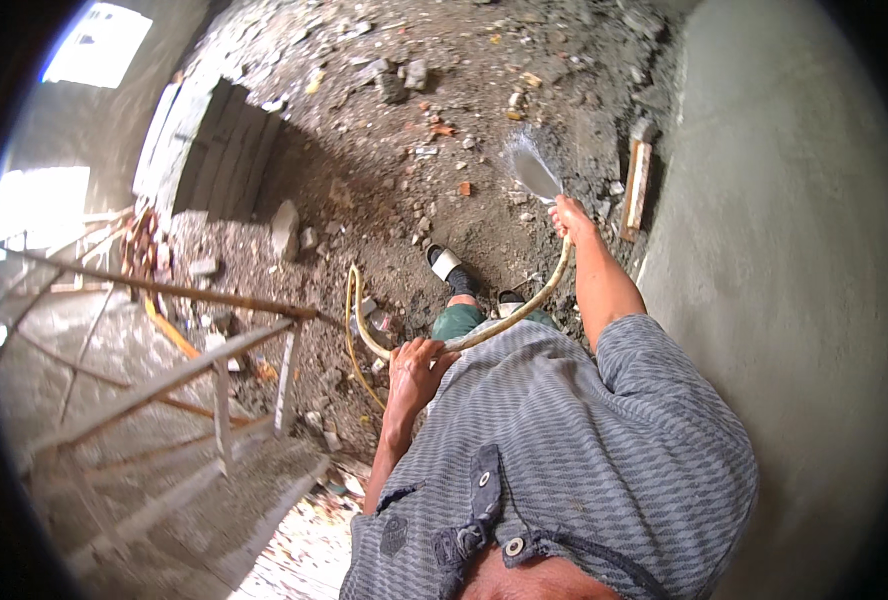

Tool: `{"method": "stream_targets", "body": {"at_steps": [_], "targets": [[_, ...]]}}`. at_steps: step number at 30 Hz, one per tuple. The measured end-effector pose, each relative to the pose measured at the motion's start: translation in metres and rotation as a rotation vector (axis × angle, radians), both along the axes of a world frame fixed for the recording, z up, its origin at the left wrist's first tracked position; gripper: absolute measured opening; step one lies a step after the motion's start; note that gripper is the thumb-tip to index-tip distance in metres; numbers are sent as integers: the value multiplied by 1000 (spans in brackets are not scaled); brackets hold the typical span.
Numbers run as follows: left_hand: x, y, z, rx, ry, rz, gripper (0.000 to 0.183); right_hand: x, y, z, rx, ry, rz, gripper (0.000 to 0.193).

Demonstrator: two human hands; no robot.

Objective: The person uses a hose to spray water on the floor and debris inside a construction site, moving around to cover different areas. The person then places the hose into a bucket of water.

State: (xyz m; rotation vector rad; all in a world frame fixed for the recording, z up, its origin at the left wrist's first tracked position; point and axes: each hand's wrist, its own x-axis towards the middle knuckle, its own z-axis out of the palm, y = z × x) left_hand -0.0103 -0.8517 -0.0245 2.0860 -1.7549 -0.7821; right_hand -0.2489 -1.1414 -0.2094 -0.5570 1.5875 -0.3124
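A pale yellow hose (524,310) runs across the front of my body, from one hand to the other. My right hand (571,216) is closed round its end, stretched out ahead and to the right. From there a fan of water (531,168) sprays forward over the rubble ground. My left hand (419,364) is wrapped round the hose at my waist. Beyond it, the hose loops up and then drops toward the ground on the left. The hose's very tip is hidden by my right fingers.
A smooth grey wall (774,250) rises close on my right, with a brick-like block (637,188) at its foot. Metal scaffold frames (164,385) stand at left. Stacked grey blocks (214,150) lie ahead left. Loose stones (394,82) and brick bits cover the ground.
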Motion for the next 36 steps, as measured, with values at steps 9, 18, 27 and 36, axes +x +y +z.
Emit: {"method": "stream_targets", "body": {"at_steps": [9,18,27,36], "targets": [[-36,49,-1,-81,-72,220,27,36,-1,13,-134,59,50,39],[-46,34,-11,-65,7,108,26,-48,28,-2,2,310,-222,44],[-21,63,2,-136,36,181,26,31,2,25,-92,52,192,33],[-2,159,18,-124,21,528,27,212,64,69,-57,-8,738,33]]}}
